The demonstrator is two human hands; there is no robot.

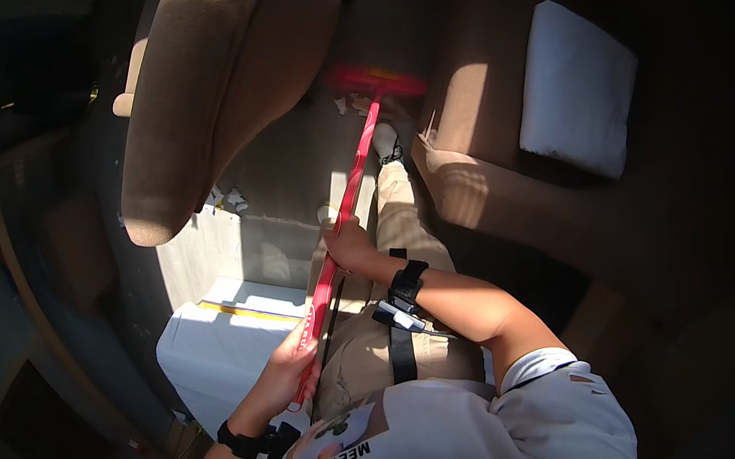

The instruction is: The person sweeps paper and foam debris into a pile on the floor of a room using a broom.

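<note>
I hold a red long-handled broom (352, 178) with both hands. My right hand (348, 244) grips the middle of the handle, and a black strap sits on that wrist. Lower down, my left hand (288, 367) is closed around the handle's near end and also wears a black wristband. The red broom head (377, 83) rests on the grey floor (289, 148) far ahead, blurred, beside a few scraps of white debris (342, 105). My leg in beige trousers and a white shoe (387, 140) stretches along the handle.
A tall brown seat back (218, 78) stands to the left. A brown upholstered bench (508, 204) with a white cushion (576, 89) lies to the right. More white scraps (229, 199) lie under the seat back. A white sheet-covered block (216, 350) sits by my left hand.
</note>
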